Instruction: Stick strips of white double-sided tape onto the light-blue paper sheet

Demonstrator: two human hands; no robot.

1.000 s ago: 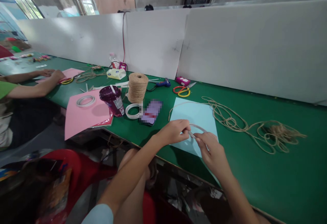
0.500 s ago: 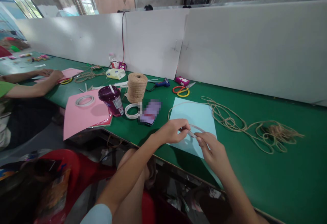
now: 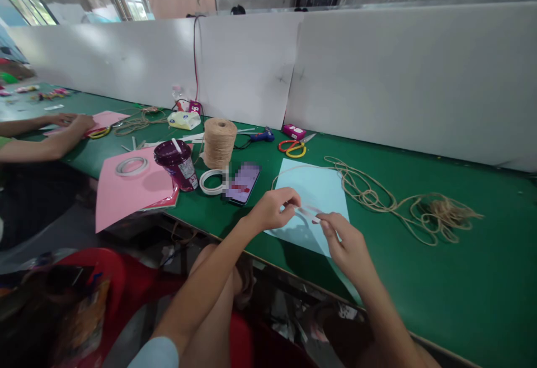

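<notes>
Above a light blue sheet of paper (image 3: 310, 180), my left hand (image 3: 274, 208) and my right hand (image 3: 344, 239) face each other with pinched fingers. A thin, pale strip (image 3: 308, 214) stretches between them, one end in each hand; it is blurred, and I cannot tell whether it is tape or paper. Tan twine (image 3: 369, 192) runs from the sheet's upper edge to a loose tangle (image 3: 451, 211) on the right. Left of my left hand lie a phone (image 3: 243, 183) and a white roll of tape (image 3: 212, 182).
Behind the sheet are scissors (image 3: 296, 147), a purple box (image 3: 293, 131) and a blue glue gun (image 3: 263, 135). A twine spool (image 3: 220, 144) and a purple cup (image 3: 176, 166) stand left, near pink paper (image 3: 113, 200). Another person's hands (image 3: 78, 122) rest at far left. White panels (image 3: 398, 83) border the table.
My hands have moved slightly apart, so more of the pale strip shows between them. The whole view has shifted a little, with things sitting further left.
</notes>
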